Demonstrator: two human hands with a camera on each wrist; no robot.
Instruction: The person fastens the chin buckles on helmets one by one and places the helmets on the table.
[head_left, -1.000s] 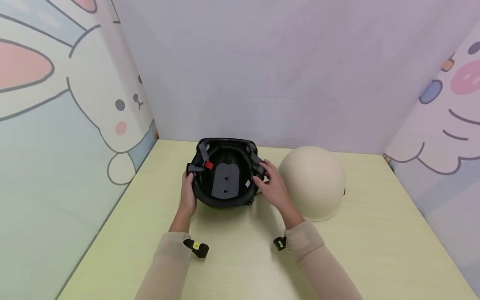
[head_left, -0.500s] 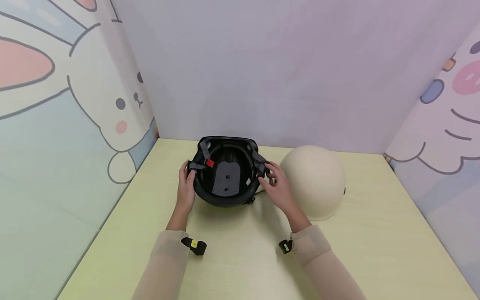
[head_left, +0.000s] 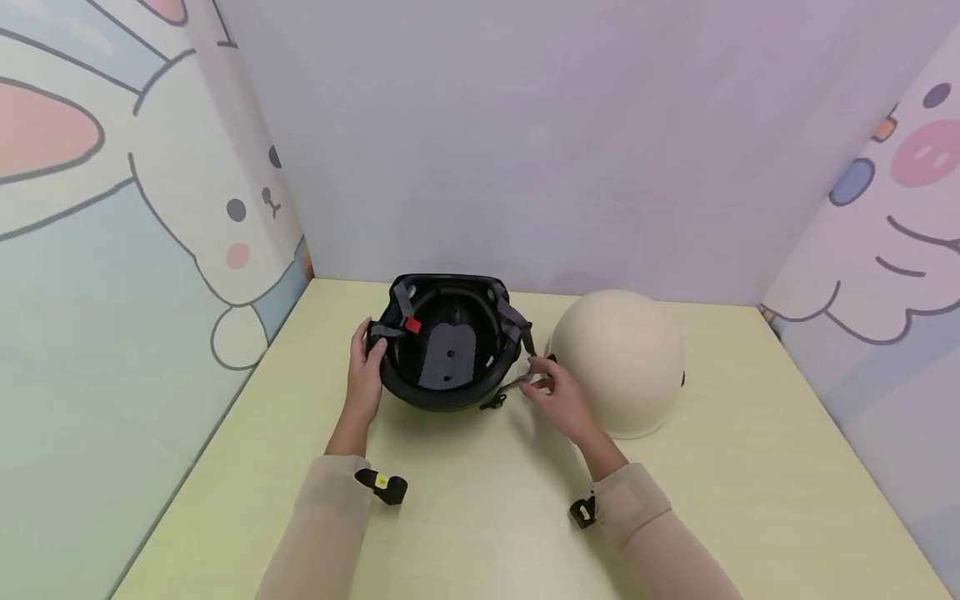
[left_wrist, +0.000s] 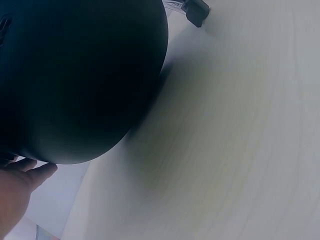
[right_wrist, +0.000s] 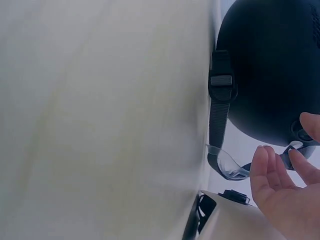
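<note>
A black helmet (head_left: 442, 402) lies upside down at the middle of the table, its padded inside facing up. Grey straps and a red buckle (head_left: 413, 325) show inside it. My left hand (head_left: 363, 379) grips its left rim, with the thumb on the near side; the left wrist view has the fingertips against the smooth shell (left_wrist: 90, 75). Just off the helmet's right side, my right hand (head_left: 564, 404) pinches a dark strap (head_left: 516, 382). In the right wrist view, this strap (right_wrist: 218, 122) passes through a slider (right_wrist: 221, 86), and a clear curved piece (right_wrist: 225, 159) overlaps it.
A cream helmet (head_left: 622, 362) rests dome up on the pale table (head_left: 480, 517), close beside my right hand. Behind the table hangs a lilac backdrop (head_left: 510, 150), with cartoon-printed panels (head_left: 172, 183) on both sides.
My right hand has left the black helmet's right rim, moving down and right, and now pinches the strap. My left hand stays on the left rim, and the helmet has shifted slightly left.
</note>
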